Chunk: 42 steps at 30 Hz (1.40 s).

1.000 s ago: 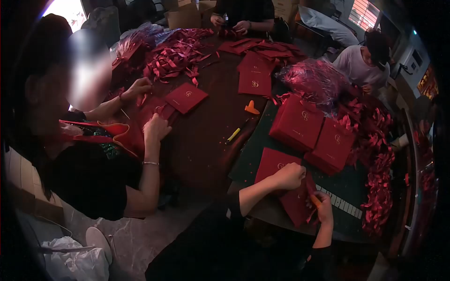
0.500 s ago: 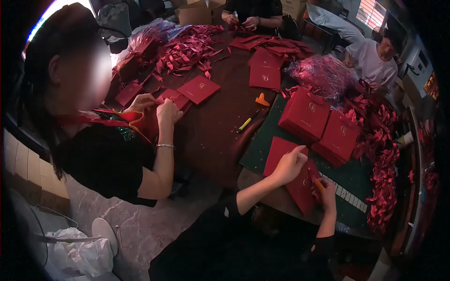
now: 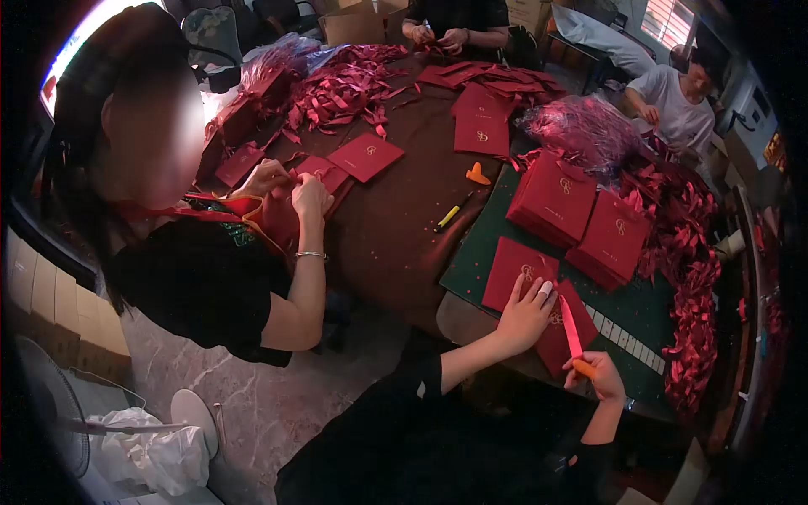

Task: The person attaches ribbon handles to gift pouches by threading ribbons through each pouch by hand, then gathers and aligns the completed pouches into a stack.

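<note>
Resting with its fingers spread apart, the left hand (image 3: 523, 321) lies over the adjoining parts of two flat, dark-red bags with gold lettering, the upper bag (image 3: 503, 268) and the lower bag (image 3: 551, 352), at the front of a dark-green cutting mat (image 3: 471, 273). The right hand (image 3: 599, 376) is curled closed around a small orange handle-like tool (image 3: 583, 368), just beyond the lower bag's right side. A bright-red, flat fabric ribbon (image 3: 572, 332) runs between the left fingertips and the right fist; whether it is fixed to the bag, the tool or neither, I cannot tell. The left hand covers only part of each bag, so a hard pull on the ribbon could skew the lower bag or crease its face. A loose hold at the right fist could let the ribbon slip or twist. The tool's working end is hidden; if it is sharp, a stray tip might nick the bag or the nearby left fingers. Two stacks of dark-red bags, the left stack (image 3: 547, 202) and the right stack (image 3: 613, 240), stand close behind, and a careless elbow or sleeve could topple them, most likely the right one, nearest the ribbon.
</note>
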Motion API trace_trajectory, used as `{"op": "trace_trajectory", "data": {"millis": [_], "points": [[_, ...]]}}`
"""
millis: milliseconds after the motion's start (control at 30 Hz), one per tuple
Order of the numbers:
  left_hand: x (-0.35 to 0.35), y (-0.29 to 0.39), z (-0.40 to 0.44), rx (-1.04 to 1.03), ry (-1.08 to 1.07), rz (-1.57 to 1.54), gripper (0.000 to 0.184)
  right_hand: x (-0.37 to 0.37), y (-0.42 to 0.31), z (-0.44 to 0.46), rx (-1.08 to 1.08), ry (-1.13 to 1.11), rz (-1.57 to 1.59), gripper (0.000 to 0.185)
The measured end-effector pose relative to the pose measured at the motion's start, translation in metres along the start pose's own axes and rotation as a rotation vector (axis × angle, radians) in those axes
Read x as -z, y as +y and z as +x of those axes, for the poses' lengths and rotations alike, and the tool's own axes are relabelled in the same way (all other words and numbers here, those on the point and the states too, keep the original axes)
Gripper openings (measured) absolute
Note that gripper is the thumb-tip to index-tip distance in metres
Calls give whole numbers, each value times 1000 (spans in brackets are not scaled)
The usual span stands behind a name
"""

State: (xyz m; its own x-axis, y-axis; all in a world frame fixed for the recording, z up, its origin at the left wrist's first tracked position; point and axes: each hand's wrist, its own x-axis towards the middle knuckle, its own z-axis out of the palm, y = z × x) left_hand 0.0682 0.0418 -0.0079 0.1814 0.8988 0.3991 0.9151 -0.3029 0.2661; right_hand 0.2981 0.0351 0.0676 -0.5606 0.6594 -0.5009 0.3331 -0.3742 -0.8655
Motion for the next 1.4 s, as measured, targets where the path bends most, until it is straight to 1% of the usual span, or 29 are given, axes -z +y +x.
{"op": "trace_trajectory", "data": {"millis": [33, 67, 133, 167, 267, 300, 367, 400, 433, 467, 500, 567, 633, 667, 733, 767, 833, 867, 900, 967, 1000, 1033, 1067, 1100, 1133, 1200, 1267, 1333, 1400], "points": [[0, 1, -1, 5, 16, -15, 51, -2, 5, -9, -6, 1, 85, 18], [-1, 1, -1, 5, 12, -16, 51, -2, 14, -15, -9, 1, 88, 18], [-2, 1, 0, 21, 4, -17, 54, -1, 27, -26, 181, -44, 87, 16], [-3, 1, 0, 22, -2, -19, 54, -1, 32, -26, 176, -44, 92, 16], [3, 5, 2, 74, 63, -43, 56, -9, 37, -23, 541, -136, 75, 23], [6, 8, 3, 107, 87, -40, 53, -10, 41, -20, 538, -138, 79, 23], [11, 12, 5, 141, 106, -37, 49, -9, 47, -13, 535, -42, 274, 31], [12, 13, 7, 163, 55, -42, 45, -27, 31, -4, 770, -34, 301, 31], [15, 12, 8, 184, 3, -46, 40, -23, 29, 4, 693, -34, 467, 29], [18, 12, 10, 186, -1, -43, 40, -19, 32, 13, 611, -33, 632, 27], [22, 11, 13, 211, 8, -74, 38, -18, 35, 25, 588, 68, 623, 28], [26, 10, 15, 235, 15, -104, 36, -22, 39, 51, 511, 421, 378, 28], [29, 8, 17, 254, 16, -113, 36, -28, 39, 64, 552, 472, 344, 27], [30, 7, 18, 252, 18, -108, 36, -29, 41, 66, 566, 532, 393, 24], [29, 5, 17, 276, 99, -179, 31, -30, 48, 71, 550, 636, 444, 20], [28, 2, 17, 272, 93, -178, 31, -28, 52, 73, 547, 639, 450, 20], [27, 0, 20, 292, 43, -317, 24, -22, 56, 68, 534, 569, 500, 25], [26, -2, 22, 297, 85, -393, 15, -19, 56, 67, 605, 427, 564, 21], [37, -6, 25, 265, 59, -517, 12, -19, 58, 69, 597, 463, 545, 19], [41, -12, 24, 244, -46, -659, 17, -19, 59, 66, 527, 530, 570, 17], [46, -12, 20, 202, -9, -667, 17, -20, 55, 64, 470, 546, 618, 17], [46, -19, 20, 111, -30, -618, 17, -20, 59, 67, 501, 536, 656, 17], [45, -22, 18, 221, -131, -771, 19, -20, 61, 68, 537, 521, 692, 17], [52, -26, 18, 269, -220, -857, 20, -24, 54, 66, 517, 559, 618, 17], [60, -29, 19, 310, -325, -865, 18, -27, 49, 64, 492, 587, 550, 17], [57, -33, 12, 351, -326, -1002, 15, -27, 47, 62, 547, 469, 660, 16], [63, -32, 13, 338, -373, -958, 16, -27, 42, 59, 514, 485, 710, 14], [58, -37, 10, 283, -345, -1001, 19, -29, 41, 60, 528, 436, 666, 12], [58, -41, 7, 280, -384, -1002, 21, -31, 39, 58, 546, 446, 620, 12]]}}
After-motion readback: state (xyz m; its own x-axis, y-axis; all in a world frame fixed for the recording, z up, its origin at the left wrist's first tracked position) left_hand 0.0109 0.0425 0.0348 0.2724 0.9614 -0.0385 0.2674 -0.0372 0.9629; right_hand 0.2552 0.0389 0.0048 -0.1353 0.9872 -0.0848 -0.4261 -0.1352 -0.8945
